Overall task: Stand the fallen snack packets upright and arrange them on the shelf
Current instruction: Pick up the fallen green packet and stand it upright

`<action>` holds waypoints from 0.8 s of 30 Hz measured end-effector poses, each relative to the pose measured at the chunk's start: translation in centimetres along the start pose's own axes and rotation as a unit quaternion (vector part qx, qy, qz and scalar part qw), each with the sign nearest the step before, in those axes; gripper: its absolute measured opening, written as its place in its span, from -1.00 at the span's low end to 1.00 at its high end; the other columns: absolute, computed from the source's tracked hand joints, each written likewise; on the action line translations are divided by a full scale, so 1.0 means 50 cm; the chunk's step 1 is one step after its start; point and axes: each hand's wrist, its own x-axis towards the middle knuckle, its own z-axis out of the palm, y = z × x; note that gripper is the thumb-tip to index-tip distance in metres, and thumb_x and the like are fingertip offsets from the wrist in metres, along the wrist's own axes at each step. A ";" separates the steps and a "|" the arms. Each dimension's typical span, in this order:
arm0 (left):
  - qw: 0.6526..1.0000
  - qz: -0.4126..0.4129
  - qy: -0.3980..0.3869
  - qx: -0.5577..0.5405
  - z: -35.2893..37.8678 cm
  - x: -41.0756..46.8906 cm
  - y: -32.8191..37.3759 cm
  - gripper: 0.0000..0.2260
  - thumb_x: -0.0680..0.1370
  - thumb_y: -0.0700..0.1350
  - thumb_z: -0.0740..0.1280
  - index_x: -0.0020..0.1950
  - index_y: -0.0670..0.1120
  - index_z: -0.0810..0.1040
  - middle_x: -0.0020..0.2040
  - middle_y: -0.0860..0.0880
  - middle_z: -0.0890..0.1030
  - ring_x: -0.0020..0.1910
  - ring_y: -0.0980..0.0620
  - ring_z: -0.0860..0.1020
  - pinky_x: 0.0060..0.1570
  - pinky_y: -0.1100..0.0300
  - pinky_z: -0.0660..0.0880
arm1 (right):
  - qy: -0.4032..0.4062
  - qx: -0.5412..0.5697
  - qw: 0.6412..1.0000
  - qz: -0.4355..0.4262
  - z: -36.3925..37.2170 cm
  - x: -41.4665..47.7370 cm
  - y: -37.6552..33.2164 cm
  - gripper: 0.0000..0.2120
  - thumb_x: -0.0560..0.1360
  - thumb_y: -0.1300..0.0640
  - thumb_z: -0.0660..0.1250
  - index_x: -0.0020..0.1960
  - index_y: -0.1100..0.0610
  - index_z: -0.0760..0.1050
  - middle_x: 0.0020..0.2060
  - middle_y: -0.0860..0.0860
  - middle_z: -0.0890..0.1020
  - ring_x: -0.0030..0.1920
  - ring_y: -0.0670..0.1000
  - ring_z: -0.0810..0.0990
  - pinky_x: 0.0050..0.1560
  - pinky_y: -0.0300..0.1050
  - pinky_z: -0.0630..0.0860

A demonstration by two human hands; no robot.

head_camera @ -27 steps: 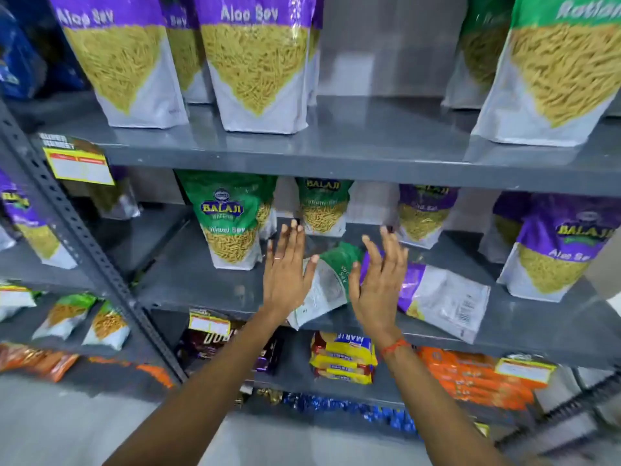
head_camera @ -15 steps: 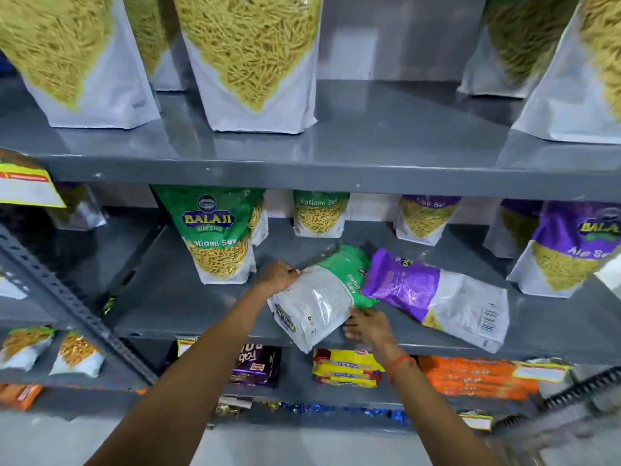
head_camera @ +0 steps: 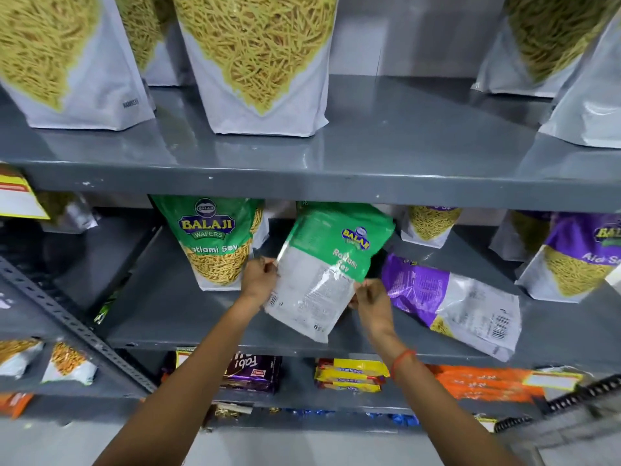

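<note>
A green and white Ratlami Sev packet [head_camera: 322,264] is tilted up off the middle shelf [head_camera: 188,317], its back facing me. My left hand [head_camera: 258,277] grips its left edge and my right hand [head_camera: 371,297] grips its right edge. To the right, a purple Aloo Sev packet [head_camera: 450,301] lies flat on the same shelf. An upright green Ratlami Sev packet [head_camera: 215,240] stands just left of my hands. An upright purple packet [head_camera: 574,260] stands at the far right.
More packets stand at the back of the middle shelf. Large sev bags [head_camera: 258,62] stand on the upper shelf [head_camera: 403,139]. Biscuit packs [head_camera: 349,375] and orange packets [head_camera: 480,385] lie on the lower shelf. A slotted metal upright [head_camera: 77,327] crosses the left side.
Both hands went from open above the shelf to gripping the fallen green packet, which has been raised from lying flat to steeply tilted. The view moved closer.
</note>
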 end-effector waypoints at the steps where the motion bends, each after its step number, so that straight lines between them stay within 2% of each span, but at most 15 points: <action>1: 1.000 0.011 0.018 -0.008 0.000 0.001 0.004 -0.83 0.54 -0.28 0.22 0.00 -0.32 0.56 -0.03 -0.32 0.64 -0.08 -0.22 0.59 -0.14 0.08 0.43 | 0.008 -0.025 0.999 -0.038 -0.003 0.012 -0.012 -0.79 0.57 0.23 0.18 -0.23 0.06 0.30 -0.17 0.16 0.49 -0.14 0.20 0.56 -0.02 0.19 0.59; 3: 0.998 0.028 0.048 -0.006 0.002 0.005 0.014 -0.80 0.55 -0.26 0.21 0.04 -0.35 0.54 0.01 -0.35 0.63 -0.03 -0.26 0.59 -0.09 0.02 0.46 | 0.030 -0.077 0.991 -0.102 -0.007 0.042 -0.037 -0.86 0.56 0.25 0.19 -0.17 0.10 0.33 -0.21 0.14 0.53 -0.13 0.29 0.60 -0.05 0.24 0.56; 5: 0.998 0.042 0.053 0.000 0.013 0.006 0.024 -0.77 0.56 -0.26 0.19 0.08 -0.39 0.51 0.04 -0.39 0.61 0.00 -0.30 0.59 0.00 -0.09 0.52 | 0.051 -0.105 0.984 -0.135 -0.008 0.072 -0.058 -0.90 0.54 0.26 0.20 -0.13 0.13 0.37 -0.24 0.14 0.56 -0.17 0.26 0.61 -0.08 0.21 0.55; 8: 0.998 0.051 0.045 -0.010 0.040 -0.001 0.025 -0.79 0.55 -0.30 0.20 0.07 -0.42 0.50 0.06 -0.41 0.60 0.04 -0.31 0.58 0.03 -0.11 0.51 | 0.054 -0.129 0.979 -0.150 -0.012 0.102 -0.063 -0.93 0.54 0.25 0.21 -0.07 0.26 0.40 -0.17 0.29 0.62 -0.17 0.19 0.59 -0.06 0.20 0.54; 11: 0.997 0.036 0.058 -0.022 0.060 -0.013 0.019 -0.81 0.52 -0.33 0.23 0.07 -0.39 0.50 0.05 -0.40 0.61 0.05 -0.30 0.57 0.01 -0.07 0.47 | 0.030 -0.142 0.981 -0.129 -0.025 0.113 -0.048 -0.89 0.54 0.26 0.21 0.03 0.29 0.40 -0.07 0.30 0.64 -0.08 0.23 0.63 0.00 0.17 0.56; 14: 0.991 0.026 0.116 -0.063 0.080 -0.047 0.019 -0.83 0.49 -0.34 0.27 0.06 -0.34 0.50 0.04 -0.37 0.59 0.05 -0.29 0.56 0.08 -0.08 0.50 | 0.004 -0.142 0.981 -0.133 -0.034 0.124 -0.044 -0.86 0.47 0.42 0.18 0.00 0.29 0.41 -0.10 0.24 0.64 -0.09 0.12 0.59 0.01 0.03 0.52; 16: 0.987 0.056 0.106 -0.109 0.110 -0.094 0.022 -0.82 0.47 -0.31 0.33 0.05 -0.29 0.48 0.05 -0.33 0.54 0.03 -0.28 0.54 0.08 -0.07 0.52 | -0.024 -0.133 0.983 -0.122 -0.039 0.134 -0.042 -0.75 0.38 0.54 0.10 -0.11 0.29 0.45 -0.16 0.21 0.59 -0.10 0.09 0.54 0.00 -0.04 0.45; 18: 0.985 0.094 0.055 -0.133 0.145 -0.148 0.023 -0.69 0.43 -0.21 0.42 0.11 -0.23 0.44 0.08 -0.21 0.46 0.02 -0.17 0.52 0.07 0.05 0.49 | -0.067 -0.139 0.982 -0.109 -0.044 0.138 -0.035 -0.64 0.31 0.61 0.04 -0.32 0.24 0.46 -0.26 0.19 0.57 -0.16 0.08 0.50 -0.04 -0.09 0.40; 20: 0.986 0.097 0.028 -0.133 0.169 -0.175 0.021 -0.48 0.37 -0.11 0.49 0.24 -0.18 0.38 0.14 -0.09 0.36 0.10 -0.04 0.46 0.16 0.16 0.40 | -0.106 -0.140 0.980 -0.098 -0.049 0.130 -0.024 -0.53 0.29 0.63 0.01 -0.44 0.10 0.39 -0.38 0.08 0.54 -0.26 0.04 0.47 -0.12 -0.10 0.37; 22: 0.985 0.088 0.012 -0.150 0.178 -0.176 0.015 -0.34 0.34 -0.08 0.51 0.34 -0.15 0.30 0.23 -0.09 0.32 0.20 0.03 0.40 0.21 0.27 0.33 | -0.114 -0.129 0.980 -0.104 -0.054 0.114 -0.014 -0.50 0.27 0.63 -0.01 -0.44 0.04 0.34 -0.42 0.01 0.50 -0.26 0.01 0.46 -0.18 -0.11 0.36; 24: 0.982 0.088 -0.017 -0.166 0.173 -0.168 0.008 -0.26 0.35 -0.08 0.50 0.42 -0.12 0.19 0.35 -0.10 0.29 0.30 0.06 0.34 0.24 0.34 0.28 | -0.122 -0.113 0.980 -0.110 -0.057 0.094 -0.011 -0.51 0.27 0.63 -0.02 -0.39 0.04 0.29 -0.31 0.04 0.62 -0.15 -0.02 0.52 -0.11 -0.19 0.37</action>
